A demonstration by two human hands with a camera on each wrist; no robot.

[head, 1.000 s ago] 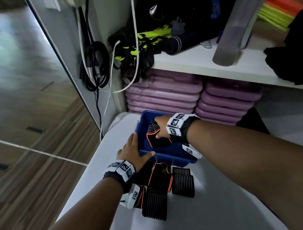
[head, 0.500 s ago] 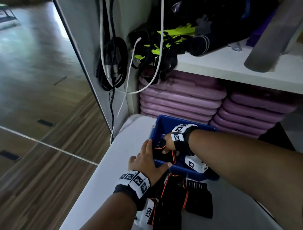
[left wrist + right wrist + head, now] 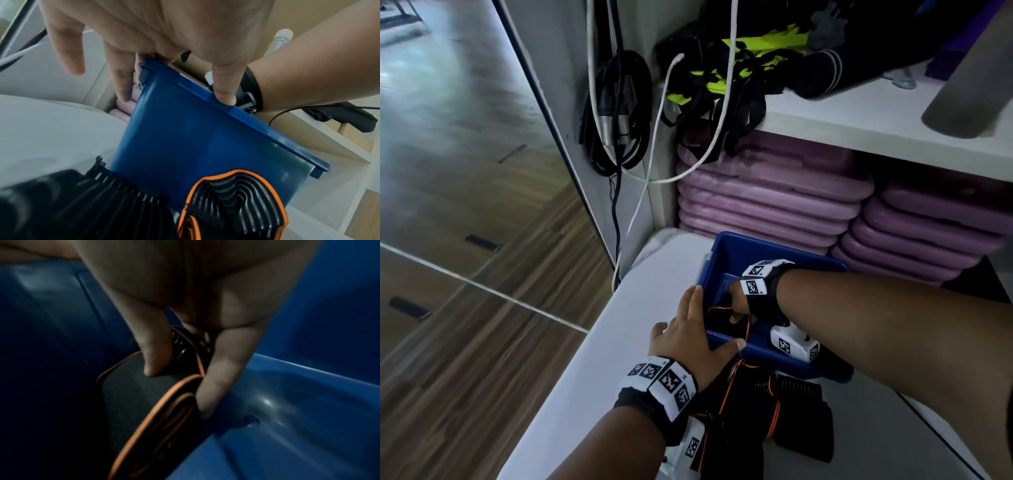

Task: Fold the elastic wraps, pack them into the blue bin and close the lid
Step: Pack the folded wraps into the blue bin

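A black elastic wrap with an orange edge (image 3: pixel 131 404) is being pinched between the thumb and fingers (image 3: pixel 218 384) of the right hand (image 3: pixel 739 303), which is being held down inside the open blue plastic bin (image 3: pixel 784 255). The wrap is being kept folded, low in the bin, close to one blue wall. The fingers there are curled and narrow, with the wrap between them.

The near corner of the bin is being touched by the left hand (image 3: pixel 690 334). Its fingers are being held straight and a little apart, laid along the left rim, and its thumb (image 3: pixel 225 87) is being pressed on the near rim. Nothing is being gripped by it.

The bin is being kept on a white table top (image 3: pixel 606 346), just in front of stacks of purple foam pads (image 3: pixel 767 195) under a white shelf (image 3: pixel 866 123).

More black ribbed wraps with orange trim (image 3: pixel 770 425) are being left in a loose pile on the table, touching the near side of the bin, below the left wrist.
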